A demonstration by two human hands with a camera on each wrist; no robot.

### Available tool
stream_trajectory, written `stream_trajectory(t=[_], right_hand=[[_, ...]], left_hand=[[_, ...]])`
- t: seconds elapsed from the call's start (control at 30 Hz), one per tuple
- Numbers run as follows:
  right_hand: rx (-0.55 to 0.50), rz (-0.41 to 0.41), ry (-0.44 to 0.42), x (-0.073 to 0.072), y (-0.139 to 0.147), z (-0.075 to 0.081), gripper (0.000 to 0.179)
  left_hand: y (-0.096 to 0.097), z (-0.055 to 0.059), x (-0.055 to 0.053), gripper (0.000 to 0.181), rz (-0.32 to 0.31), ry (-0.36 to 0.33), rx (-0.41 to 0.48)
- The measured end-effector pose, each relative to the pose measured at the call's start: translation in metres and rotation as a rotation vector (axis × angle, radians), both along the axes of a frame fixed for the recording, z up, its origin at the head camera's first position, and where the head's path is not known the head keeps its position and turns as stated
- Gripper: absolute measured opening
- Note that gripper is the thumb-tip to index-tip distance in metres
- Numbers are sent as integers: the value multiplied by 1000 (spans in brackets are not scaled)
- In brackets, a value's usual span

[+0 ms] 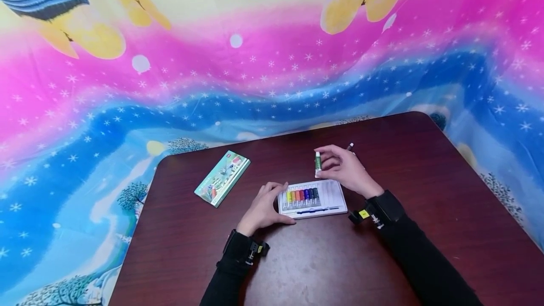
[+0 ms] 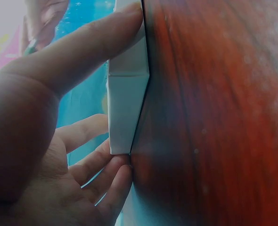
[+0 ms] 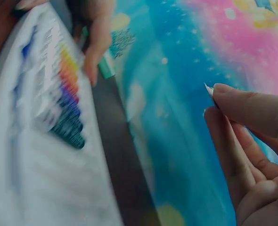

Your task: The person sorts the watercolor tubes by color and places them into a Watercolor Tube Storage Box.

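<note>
A white tray (image 1: pixel 333 195) lies on the table, with a row of coloured paint tubes (image 1: pixel 302 195) in its left part and a blue paintbrush (image 1: pixel 316 210) along its near side. My left hand (image 1: pixel 265 207) holds the tray's left end, thumb on the near edge and fingers at the far corner; the left wrist view shows the tray's white side wall (image 2: pixel 126 108) between them. Above the tray's far edge, my right hand (image 1: pixel 346 169) pinches a green paint tube (image 1: pixel 318 163) with a white cap, held upright. In the right wrist view, fingers mostly hide this tube.
A flat green illustrated box (image 1: pixel 223 178) lies on the table to the left. Just beyond my right hand, another small tube with a pale cap (image 1: pixel 350 146) is partly hidden. The dark red-brown table (image 1: pixel 331 259) meets a colourful printed cloth (image 1: pixel 263 84) behind it.
</note>
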State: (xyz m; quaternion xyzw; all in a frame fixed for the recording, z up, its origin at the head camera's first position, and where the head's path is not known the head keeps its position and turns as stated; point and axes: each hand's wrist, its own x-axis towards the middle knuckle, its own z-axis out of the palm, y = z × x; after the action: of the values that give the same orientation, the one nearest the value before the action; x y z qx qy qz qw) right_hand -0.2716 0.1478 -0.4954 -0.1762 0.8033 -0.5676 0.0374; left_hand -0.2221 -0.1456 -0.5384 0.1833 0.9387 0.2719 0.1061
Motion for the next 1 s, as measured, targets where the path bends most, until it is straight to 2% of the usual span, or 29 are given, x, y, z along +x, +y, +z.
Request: stream_trajectory(t=[0.1, 0.33, 0.43, 0.57, 0.7, 0.8, 1.0], right_hand=[[49, -3, 3, 7, 6, -13, 60], [96, 110, -66, 20, 7, -40, 59], [136, 127, -59, 23, 6, -48, 57], [225, 127, 21, 26, 6, -53, 56], [365, 109, 130, 27, 6, -50, 54], [458, 96, 176, 28, 7, -49, 54], [525, 108, 232, 27, 9, -49, 57]], left_hand=[[0, 1, 0, 109, 1, -3, -6], [-1, 1, -1, 109, 7, 2, -6], [0, -1, -1, 110, -4, 1, -9], [0, -1, 0, 110, -8, 7, -6], [1, 0, 0, 110, -7, 11, -2], [1, 1, 0, 110, -6, 8, -3], [1, 0, 0, 110, -6, 2, -8]])
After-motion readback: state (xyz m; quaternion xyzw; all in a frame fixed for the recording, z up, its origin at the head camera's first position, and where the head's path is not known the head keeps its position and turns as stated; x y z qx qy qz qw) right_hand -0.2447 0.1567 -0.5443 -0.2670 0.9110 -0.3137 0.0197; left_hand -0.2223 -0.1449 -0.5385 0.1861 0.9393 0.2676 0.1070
